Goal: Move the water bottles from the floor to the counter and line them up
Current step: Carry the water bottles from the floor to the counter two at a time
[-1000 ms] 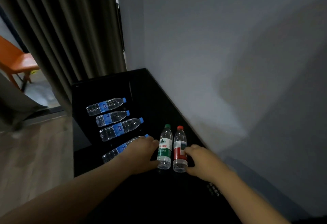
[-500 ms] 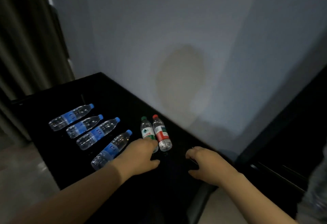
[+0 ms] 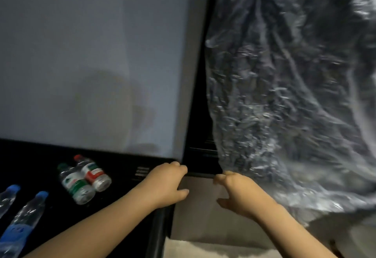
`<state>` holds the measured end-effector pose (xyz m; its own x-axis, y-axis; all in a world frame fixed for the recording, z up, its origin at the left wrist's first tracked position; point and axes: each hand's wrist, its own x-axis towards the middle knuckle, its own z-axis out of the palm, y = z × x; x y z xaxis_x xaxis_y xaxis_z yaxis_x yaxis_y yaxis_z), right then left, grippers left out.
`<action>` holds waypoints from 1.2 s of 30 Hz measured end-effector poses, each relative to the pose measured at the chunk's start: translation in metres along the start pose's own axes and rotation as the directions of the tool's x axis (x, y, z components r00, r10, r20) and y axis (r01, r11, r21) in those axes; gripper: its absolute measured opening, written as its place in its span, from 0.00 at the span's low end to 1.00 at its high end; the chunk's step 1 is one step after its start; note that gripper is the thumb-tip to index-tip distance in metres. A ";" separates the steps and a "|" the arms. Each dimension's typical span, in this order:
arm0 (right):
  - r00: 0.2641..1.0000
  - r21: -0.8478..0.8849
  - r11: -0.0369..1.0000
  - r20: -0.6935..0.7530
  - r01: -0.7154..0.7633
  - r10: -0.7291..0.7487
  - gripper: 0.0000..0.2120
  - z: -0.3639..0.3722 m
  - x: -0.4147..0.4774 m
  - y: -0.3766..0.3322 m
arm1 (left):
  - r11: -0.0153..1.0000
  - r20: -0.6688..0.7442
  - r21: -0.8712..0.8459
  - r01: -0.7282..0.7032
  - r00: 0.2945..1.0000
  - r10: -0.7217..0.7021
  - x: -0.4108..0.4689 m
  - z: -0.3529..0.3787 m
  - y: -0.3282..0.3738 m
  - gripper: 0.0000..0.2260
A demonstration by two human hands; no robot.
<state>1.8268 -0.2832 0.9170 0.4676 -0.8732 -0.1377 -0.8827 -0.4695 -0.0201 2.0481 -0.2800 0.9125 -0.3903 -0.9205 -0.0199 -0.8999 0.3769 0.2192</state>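
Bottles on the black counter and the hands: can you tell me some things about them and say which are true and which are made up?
1. The green-capped bottle and the red-capped bottle lie side by side on the counter. True.
2. The left hand is holding the red-capped bottle. False: it holds nothing and is to the right of both bottles.
3. Two blue-capped bottles show at the left edge, lying down. True.
4. The right hand is gripping a bottle. False: it is empty, near the crinkly plastic sheet.
5. The bottles on the counter stand upright. False: every one in view lies on its side.
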 end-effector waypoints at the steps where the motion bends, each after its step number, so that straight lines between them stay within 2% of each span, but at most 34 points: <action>1: 0.999 0.011 0.999 -0.009 -0.037 0.037 0.23 0.000 -0.011 0.012 | 0.999 -0.004 -0.005 -0.038 0.999 0.038 0.007 -0.001 0.015 0.21; 7: 0.953 0.084 0.955 -0.089 -0.283 0.290 0.21 -0.004 -0.114 0.090 | 0.956 -0.005 0.033 -0.291 0.957 0.292 0.052 0.000 0.133 0.18; 15: 0.847 0.115 0.859 -0.141 -0.499 0.512 0.21 -0.004 -0.250 0.156 | 0.860 0.038 0.082 -0.504 0.864 0.503 0.070 0.020 0.278 0.20; 18: 0.768 0.136 0.780 -0.140 -0.610 0.625 0.19 0.001 -0.305 0.175 | 0.800 0.053 0.060 -0.597 0.802 0.595 0.076 0.033 0.337 0.20; 24: 0.560 0.211 0.571 -0.119 -0.793 0.820 0.18 0.012 -0.399 0.204 | 0.652 0.098 0.029 -0.757 0.652 0.752 0.091 0.050 0.445 0.22; 30: 0.363 0.228 0.379 -0.111 -0.897 0.925 0.20 0.014 -0.453 0.228 | 0.485 0.123 0.007 -0.875 0.482 0.868 0.120 0.064 0.522 0.20; 36: 0.123 0.285 0.149 -0.108 -0.947 0.987 0.21 0.006 -0.476 0.243 | 0.305 0.081 -0.059 -0.951 0.300 0.951 0.151 0.066 0.585 0.20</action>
<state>1.3894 0.0190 0.9714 -0.8084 -0.5844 0.0699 -0.5875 0.7943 -0.1547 1.4499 -0.1916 0.9737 -0.9882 0.0908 0.1238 0.1084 0.9837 0.1436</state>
